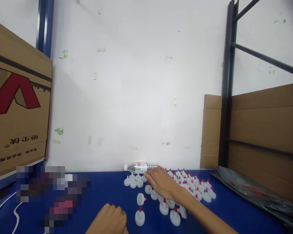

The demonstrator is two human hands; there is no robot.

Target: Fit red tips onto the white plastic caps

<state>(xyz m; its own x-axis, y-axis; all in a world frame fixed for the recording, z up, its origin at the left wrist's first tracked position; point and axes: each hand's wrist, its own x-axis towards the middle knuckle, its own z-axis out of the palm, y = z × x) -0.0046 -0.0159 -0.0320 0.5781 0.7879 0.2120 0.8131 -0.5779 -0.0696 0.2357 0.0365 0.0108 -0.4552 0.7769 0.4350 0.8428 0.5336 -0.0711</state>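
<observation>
My left hand point(109, 221) is closed into a fist near the table's front edge. A speck of red at its top looks like a small red cap point(113, 205) held in it; the rest is hidden. My right hand point(161, 182) reaches over the crowd of lids, its fingers curled down onto a white nozzle lid point(143, 178) with no red tip. Several more bare nozzle lids point(133, 184) stand left of it. One red-tipped lid point(140, 199) lies on its side; another red-tipped lid point(140, 217) stands upright right of my left hand.
Behind the lids a clear plastic bottle point(139, 167) lies against the white wall. Many red-tipped lids point(206, 196) spread across the blue table point(100, 191) to the right. A grey plastic bag point(254, 195) lies at the right edge; a cardboard box point(19, 107) and white cable point(16, 214) are left.
</observation>
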